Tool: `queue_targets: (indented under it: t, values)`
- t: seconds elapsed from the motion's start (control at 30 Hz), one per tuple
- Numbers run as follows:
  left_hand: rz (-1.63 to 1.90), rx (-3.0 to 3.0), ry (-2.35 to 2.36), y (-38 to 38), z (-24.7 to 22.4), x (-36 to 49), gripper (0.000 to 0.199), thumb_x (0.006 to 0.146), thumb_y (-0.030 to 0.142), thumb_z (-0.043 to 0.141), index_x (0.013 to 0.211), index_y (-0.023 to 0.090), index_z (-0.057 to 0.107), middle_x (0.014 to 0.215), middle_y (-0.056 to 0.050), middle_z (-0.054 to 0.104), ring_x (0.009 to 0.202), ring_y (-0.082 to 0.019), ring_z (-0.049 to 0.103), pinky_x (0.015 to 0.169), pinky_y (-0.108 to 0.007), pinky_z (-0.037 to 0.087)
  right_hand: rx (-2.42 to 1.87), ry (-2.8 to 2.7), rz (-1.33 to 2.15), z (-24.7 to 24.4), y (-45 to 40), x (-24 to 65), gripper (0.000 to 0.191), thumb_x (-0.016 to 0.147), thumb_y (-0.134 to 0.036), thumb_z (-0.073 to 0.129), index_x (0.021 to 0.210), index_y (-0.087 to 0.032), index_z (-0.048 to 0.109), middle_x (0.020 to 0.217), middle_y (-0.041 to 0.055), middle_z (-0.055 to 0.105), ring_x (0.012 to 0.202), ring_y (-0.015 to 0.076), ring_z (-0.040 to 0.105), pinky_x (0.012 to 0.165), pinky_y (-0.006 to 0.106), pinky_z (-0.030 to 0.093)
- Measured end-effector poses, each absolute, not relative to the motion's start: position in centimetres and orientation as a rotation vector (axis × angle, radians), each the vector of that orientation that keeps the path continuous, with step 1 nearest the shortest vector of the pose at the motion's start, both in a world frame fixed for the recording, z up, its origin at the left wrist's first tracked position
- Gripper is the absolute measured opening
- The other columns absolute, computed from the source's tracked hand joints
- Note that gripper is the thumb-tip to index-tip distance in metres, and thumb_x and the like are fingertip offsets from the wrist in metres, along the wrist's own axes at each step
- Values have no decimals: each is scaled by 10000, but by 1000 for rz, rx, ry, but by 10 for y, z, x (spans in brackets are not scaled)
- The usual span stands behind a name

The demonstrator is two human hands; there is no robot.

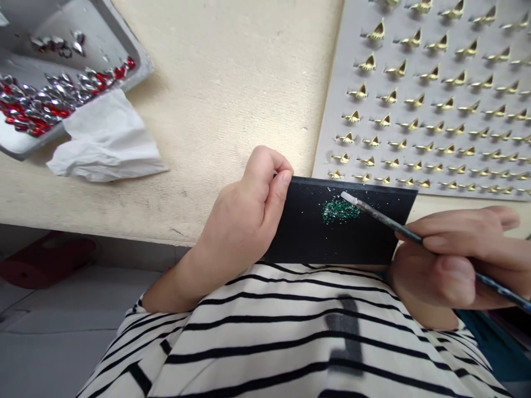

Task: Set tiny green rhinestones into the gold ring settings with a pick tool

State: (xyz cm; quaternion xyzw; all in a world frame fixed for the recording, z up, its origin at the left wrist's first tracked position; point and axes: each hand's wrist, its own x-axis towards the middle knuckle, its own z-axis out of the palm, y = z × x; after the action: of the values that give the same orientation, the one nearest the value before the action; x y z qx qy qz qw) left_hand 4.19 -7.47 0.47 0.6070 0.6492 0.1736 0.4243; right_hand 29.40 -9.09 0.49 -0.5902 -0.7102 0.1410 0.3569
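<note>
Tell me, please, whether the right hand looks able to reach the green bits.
Probably yes: the right hand holds a stick with its tip by the green bits, and the left hand, gripping the board, is clear of them.

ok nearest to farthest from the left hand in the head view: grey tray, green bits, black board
1. Black board: in the left hand
2. Green bits: on the board, right of the hand
3. Grey tray: upper left

Loose green stones [338,210] on a black board [337,245], white-tipped stick [385,220] aslant.
</note>
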Motion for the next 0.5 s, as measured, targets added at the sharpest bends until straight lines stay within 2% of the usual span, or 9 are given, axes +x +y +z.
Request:
queue_targets:
  t: [0.07,0.23,0.33,0.5]
  values:
    - [429,1518,1617,-75,5,42,86,1011,248,436,989,226,516,693,60,554,505,-92,521,550,-244,451,-1451,-1909,488,11,-91,297,215,821,-350,479,650,-239,547,616,-80,626,673,138,674,703,402,368]
    - [436,1528,1610,-75,4,42,81,1017,246,426,984,234,499,694,67,538,495,-86,501,548,-241,452,-1507,-1971,583,17,-93,298,208,858,-351,485,707,-232,563,665,-74,656,699,134,674,733,412,327]
    - [440,1543,1600,-75,4,42,77,1022,245,420,981,236,485,693,73,534,491,-78,492,546,-231,448,-1413,-1880,480,9,-91,294,256,863,-378,483,668,-220,534,626,-66,617,680,132,668,698,413,333]
    - [421,1553,1623,-76,4,41,82,1028,274,421,980,251,483,741,54,573,546,-93,531,534,-239,432,-1356,-1561,226,-9,-79,283,358,816,-440,498,566,-192,428,581,-58,508,580,59,571,632,394,357]
